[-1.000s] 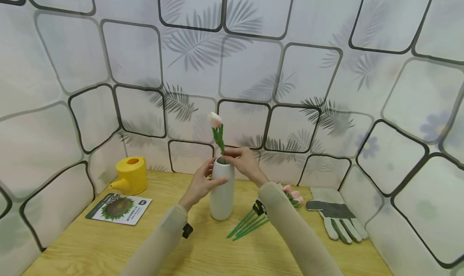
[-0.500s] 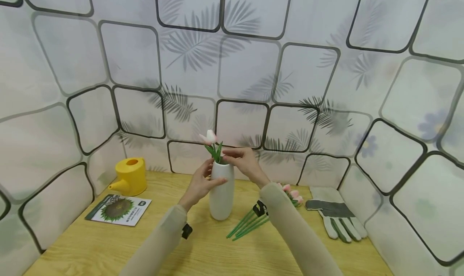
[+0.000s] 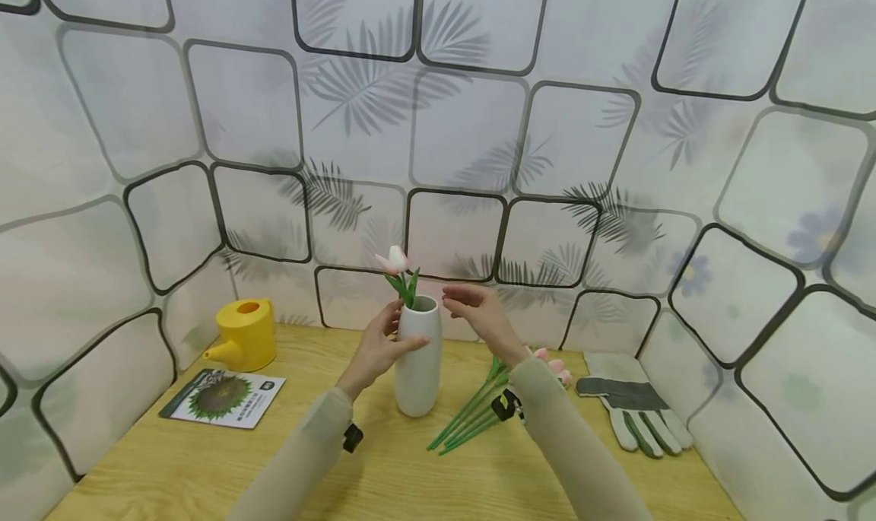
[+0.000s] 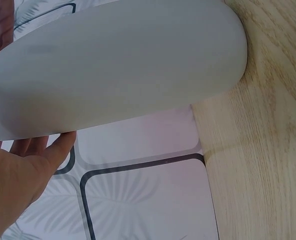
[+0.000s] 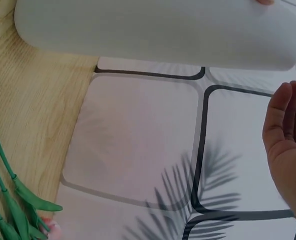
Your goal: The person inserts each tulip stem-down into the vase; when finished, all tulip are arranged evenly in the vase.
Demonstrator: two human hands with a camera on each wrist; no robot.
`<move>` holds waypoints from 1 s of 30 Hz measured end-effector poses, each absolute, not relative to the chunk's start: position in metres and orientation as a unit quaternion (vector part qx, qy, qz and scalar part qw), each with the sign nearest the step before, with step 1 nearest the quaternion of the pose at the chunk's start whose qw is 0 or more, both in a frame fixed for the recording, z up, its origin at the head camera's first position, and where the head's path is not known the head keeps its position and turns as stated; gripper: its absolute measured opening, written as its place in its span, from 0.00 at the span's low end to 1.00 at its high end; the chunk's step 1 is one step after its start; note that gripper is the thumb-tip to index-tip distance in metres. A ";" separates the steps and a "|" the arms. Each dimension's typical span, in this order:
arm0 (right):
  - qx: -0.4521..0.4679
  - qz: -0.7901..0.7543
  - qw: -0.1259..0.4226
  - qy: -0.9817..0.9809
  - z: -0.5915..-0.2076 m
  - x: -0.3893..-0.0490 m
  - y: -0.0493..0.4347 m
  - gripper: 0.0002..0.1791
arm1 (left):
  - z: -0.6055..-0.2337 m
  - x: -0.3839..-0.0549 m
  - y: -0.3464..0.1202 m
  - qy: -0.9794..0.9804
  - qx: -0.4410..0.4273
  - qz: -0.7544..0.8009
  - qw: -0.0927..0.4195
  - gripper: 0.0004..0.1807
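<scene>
A tall white vase [image 3: 419, 365] stands upright on the wooden table, and one pink-and-white tulip [image 3: 395, 260] leans left out of its mouth. My left hand [image 3: 379, 347] grips the vase's upper left side, thumb across the front and fingers behind. In the left wrist view that hand [image 4: 22, 175] lies against the vase wall [image 4: 137, 65]. My right hand [image 3: 482, 313] is in the air just right of the vase's rim, holding nothing, fingers loosely bent. The right wrist view shows a gap between this hand [image 5: 290, 135] and the vase [image 5: 158, 30].
Several more tulips [image 3: 472, 414] lie on the table under my right forearm, green stems toward me. White-and-grey gloves [image 3: 636, 403] lie at the right. At the left are a yellow watering can [image 3: 248, 335] and a sunflower seed packet [image 3: 222, 398]. A patterned curtain [image 3: 465, 141] surrounds the table's back and sides.
The tulip sank into the vase and tipped left. My right hand let go of it and drew away to the right. My left hand stayed on the vase.
</scene>
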State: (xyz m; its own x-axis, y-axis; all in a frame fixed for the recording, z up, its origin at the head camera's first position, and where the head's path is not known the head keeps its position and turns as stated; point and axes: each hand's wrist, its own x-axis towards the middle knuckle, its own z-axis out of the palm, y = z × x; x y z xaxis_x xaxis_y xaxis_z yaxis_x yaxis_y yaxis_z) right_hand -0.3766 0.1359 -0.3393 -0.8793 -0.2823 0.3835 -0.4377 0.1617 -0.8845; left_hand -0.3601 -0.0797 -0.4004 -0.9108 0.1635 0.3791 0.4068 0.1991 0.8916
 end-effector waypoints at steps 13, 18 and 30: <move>0.191 0.592 0.016 -0.783 -0.359 -0.370 0.180 0.22 | -0.401 -0.361 -0.079 -0.768 -0.186 -0.604 0.104 0.41; 0.201 0.581 0.000 -0.789 -0.376 -0.369 0.201 0.22 | -0.400 -0.360 -0.079 -0.767 -0.188 -0.605 0.102 0.42; 0.204 0.558 -0.057 -0.802 -0.418 -0.361 0.256 0.26 | -0.400 -0.359 -0.080 -0.768 -0.187 -0.604 0.100 0.42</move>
State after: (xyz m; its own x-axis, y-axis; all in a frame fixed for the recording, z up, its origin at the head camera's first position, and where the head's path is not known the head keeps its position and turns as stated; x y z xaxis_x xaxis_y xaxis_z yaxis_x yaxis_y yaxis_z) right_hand -0.3614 0.2560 -0.4176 -0.9106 -0.3903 0.1361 -0.2634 0.2941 -0.9188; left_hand -0.3593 -0.0799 -0.3999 -0.9101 0.1653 0.3800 0.4083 0.1999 0.8907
